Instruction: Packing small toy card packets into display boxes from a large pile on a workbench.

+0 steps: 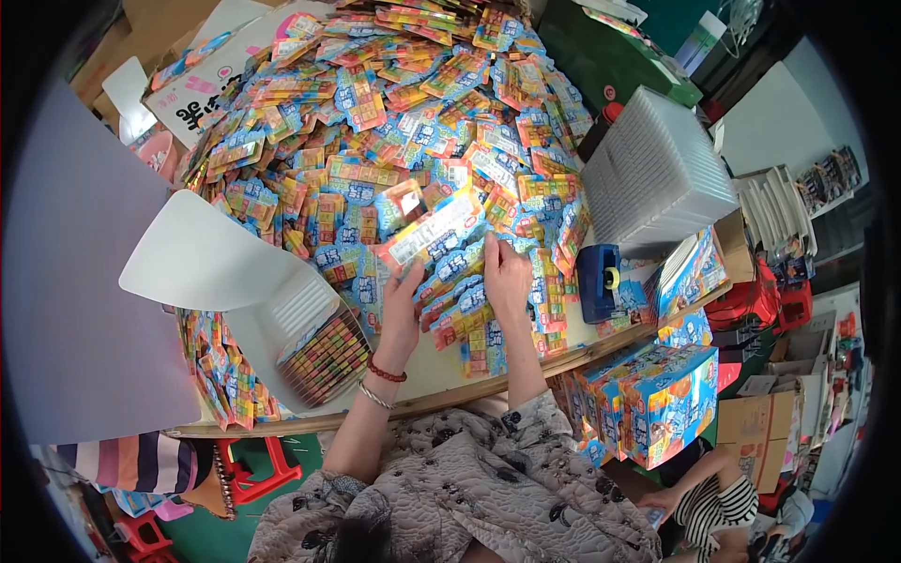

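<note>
In front of me, over the near part of a big heap of small flat colourful packets (pixel 361 98), both my hands are closed on a few of the same kind. My left hand (pixel 403 305), with a red and a silver bracelet on its wrist, grips the lower left of the held packets (pixel 436 236), whose uppermost one shows its pale printed back. At their right end my right hand (pixel 508 280) pinches with thumb and curled fingers. To the left of my left hand stands an open clear plastic box (pixel 291 310) with rows of packets in it, its white flap lifted.
A blue tape dispenser (pixel 598 281) sits right of my hands, before a stack of clear plastic boxes (pixel 657 174). Filled blue display boxes (pixel 666 403) stand below the table's right edge. A red stool (pixel 266 474) is at lower left. Another person (pixel 718 493) sits at lower right.
</note>
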`<state>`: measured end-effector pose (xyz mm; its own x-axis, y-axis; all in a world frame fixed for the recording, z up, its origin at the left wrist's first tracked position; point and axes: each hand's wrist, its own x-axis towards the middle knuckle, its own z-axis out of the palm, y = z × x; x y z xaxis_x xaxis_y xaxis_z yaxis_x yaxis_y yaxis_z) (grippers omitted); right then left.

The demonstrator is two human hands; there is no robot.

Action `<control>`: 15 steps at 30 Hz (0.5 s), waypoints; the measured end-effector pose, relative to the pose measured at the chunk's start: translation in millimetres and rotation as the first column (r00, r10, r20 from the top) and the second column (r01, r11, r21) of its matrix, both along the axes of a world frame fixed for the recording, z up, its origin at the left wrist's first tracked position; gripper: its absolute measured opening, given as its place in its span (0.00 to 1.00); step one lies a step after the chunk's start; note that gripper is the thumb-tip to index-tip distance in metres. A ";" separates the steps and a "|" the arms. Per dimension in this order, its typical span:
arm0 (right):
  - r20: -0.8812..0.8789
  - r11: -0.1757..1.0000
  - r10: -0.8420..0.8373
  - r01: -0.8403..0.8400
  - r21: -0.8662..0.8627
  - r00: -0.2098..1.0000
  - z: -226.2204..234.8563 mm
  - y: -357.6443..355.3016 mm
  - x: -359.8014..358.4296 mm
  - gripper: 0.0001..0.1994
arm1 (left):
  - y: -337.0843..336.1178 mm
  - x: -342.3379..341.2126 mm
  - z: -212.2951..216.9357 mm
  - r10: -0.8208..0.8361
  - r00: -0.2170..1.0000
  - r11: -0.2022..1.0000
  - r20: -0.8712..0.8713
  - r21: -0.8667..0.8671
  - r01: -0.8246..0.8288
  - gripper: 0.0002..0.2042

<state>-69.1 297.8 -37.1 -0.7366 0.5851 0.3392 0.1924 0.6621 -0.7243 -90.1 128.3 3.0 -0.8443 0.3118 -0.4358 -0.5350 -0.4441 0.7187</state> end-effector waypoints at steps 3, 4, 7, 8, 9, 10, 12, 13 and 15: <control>-0.091 0.996 -0.052 0.058 0.067 0.995 2.5 -9.5 -3.9 0.24 | -5.6 9.2 -1.6 -0.032 0.998 0.995 -0.047 -0.092 0.028 0.18; -0.065 0.996 -0.079 0.082 0.047 0.995 2.0 -12.9 -5.1 0.24 | -9.7 14.4 -10.1 -0.046 0.990 0.986 -0.137 -0.167 0.022 0.17; -0.029 0.993 -0.122 0.122 0.002 0.992 3.6 -18.0 -7.8 0.21 | -10.5 24.0 -33.0 -0.175 0.926 0.942 -0.334 -0.330 0.059 0.23; -0.032 0.991 -0.130 0.130 0.006 0.991 3.4 -18.9 -8.4 0.20 | -6.7 33.8 -35.3 -0.204 0.859 0.930 -0.469 -0.367 0.020 0.27; -0.035 0.990 -0.138 0.139 0.010 0.990 2.6 -20.2 -7.4 0.20 | -5.2 40.5 -37.6 -0.235 0.771 0.918 -0.592 -0.395 -0.024 0.30; -0.029 0.992 -0.125 0.126 0.028 0.992 1.1 -22.6 -4.7 0.16 | -7.3 42.6 -40.3 -0.255 0.851 0.930 -0.460 -0.357 0.086 0.36; -0.105 0.999 -0.042 0.042 -0.002 0.994 -1.2 -19.7 -2.5 0.16 | -5.8 46.2 -46.2 -0.219 0.866 0.942 -0.450 -0.329 0.067 0.35; -0.188 0.998 0.047 -0.052 -0.022 0.981 -0.9 -16.6 -2.0 0.15 | -5.5 47.6 -47.8 -0.174 0.880 0.954 -0.442 -0.298 0.038 0.34; -0.307 0.993 0.094 -0.111 -0.041 0.947 2.4 -6.3 7.0 0.10 | -6.4 46.2 -63.8 -0.166 0.883 0.950 -0.440 -0.312 0.024 0.31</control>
